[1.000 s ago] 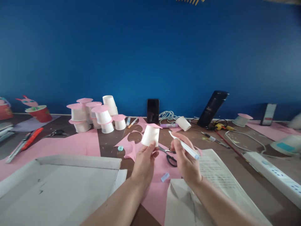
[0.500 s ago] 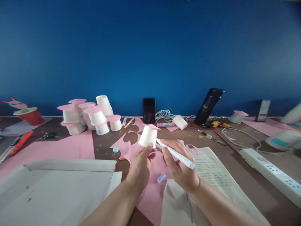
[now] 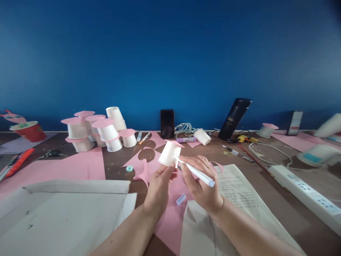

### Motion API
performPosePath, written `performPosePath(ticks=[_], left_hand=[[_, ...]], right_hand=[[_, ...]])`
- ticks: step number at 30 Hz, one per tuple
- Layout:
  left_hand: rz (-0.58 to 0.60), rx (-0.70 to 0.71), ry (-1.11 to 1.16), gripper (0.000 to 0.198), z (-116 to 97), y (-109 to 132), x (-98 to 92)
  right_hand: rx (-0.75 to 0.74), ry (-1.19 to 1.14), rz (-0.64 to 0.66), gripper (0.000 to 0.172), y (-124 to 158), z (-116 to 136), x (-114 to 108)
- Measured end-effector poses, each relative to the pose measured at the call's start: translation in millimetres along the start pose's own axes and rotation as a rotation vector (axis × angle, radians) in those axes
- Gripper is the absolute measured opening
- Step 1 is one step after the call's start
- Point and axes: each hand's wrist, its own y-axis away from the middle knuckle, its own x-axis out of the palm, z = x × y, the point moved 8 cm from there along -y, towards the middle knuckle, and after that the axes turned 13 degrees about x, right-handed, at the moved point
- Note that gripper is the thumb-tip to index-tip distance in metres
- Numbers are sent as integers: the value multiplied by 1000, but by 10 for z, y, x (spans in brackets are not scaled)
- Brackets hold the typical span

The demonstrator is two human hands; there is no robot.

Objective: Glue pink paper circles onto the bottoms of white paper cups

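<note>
My left hand [image 3: 160,188] grips a white paper cup [image 3: 168,155] by its lower rim. The cup is upside down and tilted, with a pink paper disc on its base. My right hand [image 3: 201,183] is closed around a white marker pen [image 3: 198,173] with a pale blue end. The pen's tip meets the side of the cup, or is very close to it; no mark can be made out there. A pale blue pen cap [image 3: 181,199] lies on pink paper [image 3: 167,224] beneath my hands.
Several pink-topped cups [image 3: 106,131] are stacked at back left. A black phone [image 3: 167,123] leans on the wall, and a black flask [image 3: 234,119] tilts right of it. A power strip [image 3: 306,193] lies at right, a cardboard box lid [image 3: 77,217] at front left, a utility knife [image 3: 20,163] far left.
The cup has tipped a little further to the right. The pen and my right hand have moved slightly left. The whole view has shifted a little.
</note>
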Motion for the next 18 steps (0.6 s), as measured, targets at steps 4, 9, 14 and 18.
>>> performPosePath(ticks=[4,9,14,18], left_hand=[[23,43,-87,25,-14,5,-16],[25,34,-115,27,-18,14,-9],[33,28,-135,30,-23,12,6],[16,49,-149,32,-53,6,5]], right_hand=[[-4,10,-17,26,0,-4,-11],[-10,26,-25,25,0,-19,-9],[-34,36,-34,24,-8,7,-20],[-65,40,-47,24,-2,37,-29]])
